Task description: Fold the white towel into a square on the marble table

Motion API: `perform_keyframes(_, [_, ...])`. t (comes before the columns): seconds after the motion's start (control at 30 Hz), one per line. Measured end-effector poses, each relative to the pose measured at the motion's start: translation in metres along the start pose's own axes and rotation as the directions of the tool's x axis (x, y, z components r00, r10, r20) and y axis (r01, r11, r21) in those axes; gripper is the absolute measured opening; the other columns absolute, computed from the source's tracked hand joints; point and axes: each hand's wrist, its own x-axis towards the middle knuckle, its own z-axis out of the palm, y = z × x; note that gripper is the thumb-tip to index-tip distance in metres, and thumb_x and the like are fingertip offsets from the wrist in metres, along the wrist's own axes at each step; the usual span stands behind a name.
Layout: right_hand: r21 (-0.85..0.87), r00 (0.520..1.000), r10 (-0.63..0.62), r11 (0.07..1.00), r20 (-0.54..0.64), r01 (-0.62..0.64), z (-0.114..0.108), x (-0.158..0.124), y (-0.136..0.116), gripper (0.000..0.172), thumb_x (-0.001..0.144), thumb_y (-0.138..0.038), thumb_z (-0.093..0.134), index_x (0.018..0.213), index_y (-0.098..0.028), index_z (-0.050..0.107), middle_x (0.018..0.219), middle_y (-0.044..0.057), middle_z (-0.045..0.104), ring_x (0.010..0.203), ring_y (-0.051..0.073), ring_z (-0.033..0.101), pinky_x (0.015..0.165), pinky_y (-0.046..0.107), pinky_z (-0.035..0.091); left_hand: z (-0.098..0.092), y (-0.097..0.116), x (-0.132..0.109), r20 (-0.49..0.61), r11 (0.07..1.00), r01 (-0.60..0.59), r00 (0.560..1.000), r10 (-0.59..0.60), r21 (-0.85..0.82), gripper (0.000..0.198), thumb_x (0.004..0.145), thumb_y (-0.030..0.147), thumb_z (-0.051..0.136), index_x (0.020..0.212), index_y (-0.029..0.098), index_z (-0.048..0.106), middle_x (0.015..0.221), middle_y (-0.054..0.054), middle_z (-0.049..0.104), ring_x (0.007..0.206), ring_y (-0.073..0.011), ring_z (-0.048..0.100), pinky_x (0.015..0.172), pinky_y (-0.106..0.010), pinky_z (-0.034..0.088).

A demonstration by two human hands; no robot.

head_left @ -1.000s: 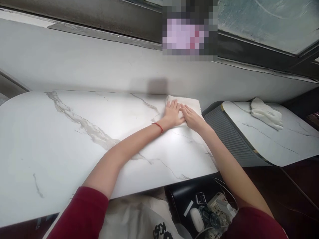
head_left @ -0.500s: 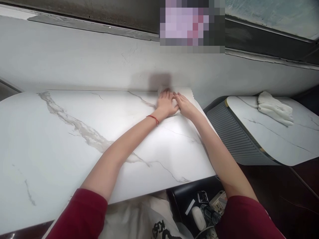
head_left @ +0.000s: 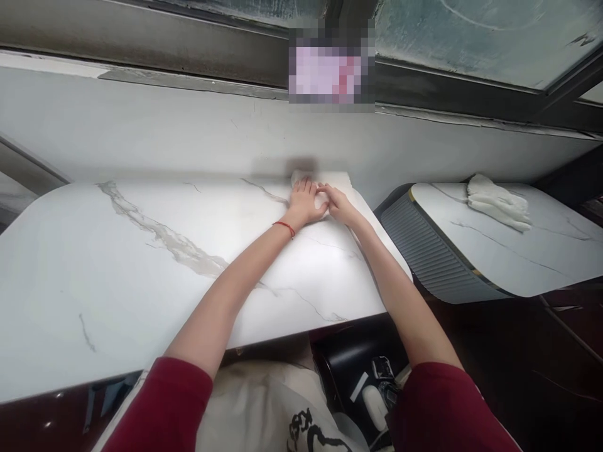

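A thin white tissue point(head_left: 340, 180) lies at the back right of the white marble-patterned tabletop point(head_left: 254, 251), against the wall. My left hand point(head_left: 304, 202) is pressed flat on it, fingers stretched and thumb out to the side; a red cord bracelet circles that wrist. Close beside it, my right hand point(head_left: 343, 207) has bent fingers that pinch the tissue near the left thumb. Both forearms reach forward over the table. Part of the tissue is hidden under my hands.
To the right stands a second marble-topped cabinet point(head_left: 499, 251) with a crumpled white cloth point(head_left: 498, 204) on it. A pale wall point(head_left: 188, 132) and window frame run behind. Below the front edge, a black surface point(head_left: 346, 358) holds a white case point(head_left: 375, 407) and small items.
The view has shifted, showing more of the window. My hands stay together on the tissue, and the right fingers look slightly more curled.
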Motion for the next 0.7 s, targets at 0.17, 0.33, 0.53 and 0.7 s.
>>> perform_keyframes(0.17, [-0.078,0.998,-0.063,0.995,0.014,0.064,0.000,-0.019,-0.017,0.062,0.079,-0.009,0.039,0.137,-0.016,0.058,0.151,0.014,0.057,0.147,0.028,0.046,0.119,0.058,0.039,-0.007,-0.006,-0.020,0.029,0.995,-0.094,0.995,0.093,0.031,0.079,0.100,0.052,0.040,0.155,-0.004,0.034,0.167,-0.022,0.029,0.158,-0.0300,0.021,0.130,-0.043,0.011])
perform_keyframes(0.33, [-0.298,0.997,-0.082,0.951,0.003,0.079,0.002,-0.059,-0.061,0.054,0.089,-0.011,0.037,0.139,-0.017,0.057,0.150,0.015,0.057,0.141,0.032,0.052,0.110,0.056,0.048,-0.016,-0.011,-0.058,-0.035,0.974,-0.214,0.975,0.217,0.079,0.070,0.098,0.051,0.048,0.146,-0.001,0.048,0.161,-0.024,0.040,0.151,-0.0322,0.036,0.124,-0.044,0.026])
perform_keyframes(0.53, [-0.466,0.993,-0.094,0.883,-0.072,0.050,0.011,-0.143,-0.135,0.061,0.091,-0.007,0.039,0.150,-0.018,0.046,0.147,0.020,0.057,0.138,0.038,0.053,0.104,0.058,0.051,-0.046,0.001,-0.111,0.015,0.881,-0.456,0.889,0.458,0.128,0.043,0.086,0.044,0.059,0.103,0.006,0.070,0.105,-0.020,0.072,0.100,-0.0319,0.066,0.092,-0.042,0.047])
perform_keyframes(0.7, [-0.417,0.990,-0.137,0.901,-0.014,0.119,-0.006,-0.206,-0.180,0.073,0.091,-0.004,0.037,0.162,-0.022,0.028,0.149,0.018,0.056,0.139,0.036,0.052,0.103,0.056,0.053,-0.058,0.032,-0.164,0.123,0.773,-0.598,0.801,0.586,0.213,0.044,0.090,0.049,0.057,0.096,0.008,0.070,0.089,-0.016,0.071,0.081,-0.0283,0.062,0.077,-0.040,0.045])
